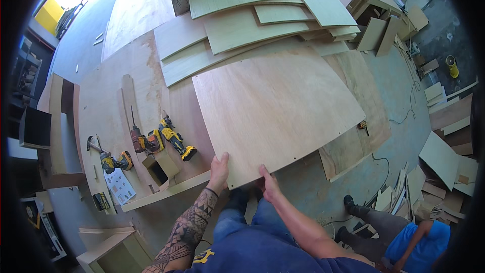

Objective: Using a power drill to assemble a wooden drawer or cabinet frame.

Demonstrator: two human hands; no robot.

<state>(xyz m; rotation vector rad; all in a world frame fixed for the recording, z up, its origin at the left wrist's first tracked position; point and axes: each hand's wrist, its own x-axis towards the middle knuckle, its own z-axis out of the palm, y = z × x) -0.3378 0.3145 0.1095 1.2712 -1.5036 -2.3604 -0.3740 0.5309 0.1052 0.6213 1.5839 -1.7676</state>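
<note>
At the near edge of the table (101,96), both my hands grip a big plywood panel (275,106). My left hand (219,169) is curled over its near edge, tattooed forearm angling up from below; my right hand (269,183) pinches the same edge just to the right, thumb on top. Fingers underneath are hidden. The panel lies flat, far end over a stack of cut boards (262,15). Left of it sit some cordless drills (161,139) and a small open wooden box (160,168); can't tell what's inside.
</note>
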